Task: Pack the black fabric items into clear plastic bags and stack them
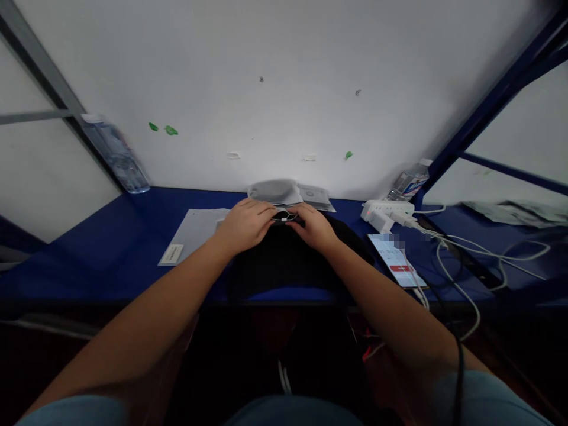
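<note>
Soft black fabric point(284, 260), possibly a garment, lies folded on the blue desk in front of me. My left hand point(247, 225) is closed at its far edge, thumb and fingers pinching the cloth. Opposite it, my right hand point(314, 227) pinches the same edge. Between my fingertips a thin white cord or strip point(284, 218) shows at an opening in the fabric; it is too small to make out. Just beyond my hands, two flat packets in pale sleeves point(274, 192) lie against the wall.
A pale sheet or bag point(199, 222) with a label lies left of my hands. To the right are a lit phone point(393, 257), a white power strip point(386, 208) and trailing cables point(465, 242). Water bottles stand at the back left point(119, 157) and back right point(410, 180).
</note>
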The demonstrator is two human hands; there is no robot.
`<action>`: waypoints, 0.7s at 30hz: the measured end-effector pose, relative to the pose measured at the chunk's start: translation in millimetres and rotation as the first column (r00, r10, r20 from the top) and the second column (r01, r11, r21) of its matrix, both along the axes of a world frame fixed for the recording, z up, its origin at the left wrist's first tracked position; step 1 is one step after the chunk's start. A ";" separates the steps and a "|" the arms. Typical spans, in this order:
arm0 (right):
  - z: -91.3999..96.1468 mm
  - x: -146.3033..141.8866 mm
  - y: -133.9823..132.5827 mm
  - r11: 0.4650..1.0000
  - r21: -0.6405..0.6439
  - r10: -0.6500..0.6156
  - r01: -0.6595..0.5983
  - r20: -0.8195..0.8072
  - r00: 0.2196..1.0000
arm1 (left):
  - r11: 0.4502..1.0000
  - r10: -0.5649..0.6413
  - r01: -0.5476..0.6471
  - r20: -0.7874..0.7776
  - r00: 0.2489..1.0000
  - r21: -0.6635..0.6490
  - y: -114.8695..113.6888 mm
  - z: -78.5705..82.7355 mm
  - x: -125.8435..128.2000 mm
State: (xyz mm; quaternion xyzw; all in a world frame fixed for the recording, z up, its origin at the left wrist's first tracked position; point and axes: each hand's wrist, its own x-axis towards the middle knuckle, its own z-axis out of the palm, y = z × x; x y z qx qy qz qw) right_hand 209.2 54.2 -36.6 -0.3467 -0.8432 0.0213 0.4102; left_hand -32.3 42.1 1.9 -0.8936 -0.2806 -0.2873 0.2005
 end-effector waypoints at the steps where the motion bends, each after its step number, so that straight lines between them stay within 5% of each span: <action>1: 1.0 -0.9 -0.4 1.000 0.011 0.000 0.000 0.020 1.000 | 1.000 -0.006 0.006 -0.001 1.000 -0.001 -1.8 -1.0 3.4; 11: 2.0 -4.2 -11.0 0.998 0.068 0.010 -0.020 0.149 0.989 | 0.997 -0.058 0.060 -0.046 0.997 0.045 7.6 -17.5 9.3; 21: 7.3 -5.2 -13.3 0.994 0.070 0.082 -0.087 0.077 0.994 | 0.993 -0.087 0.086 0.008 0.996 0.084 7.4 -19.3 9.5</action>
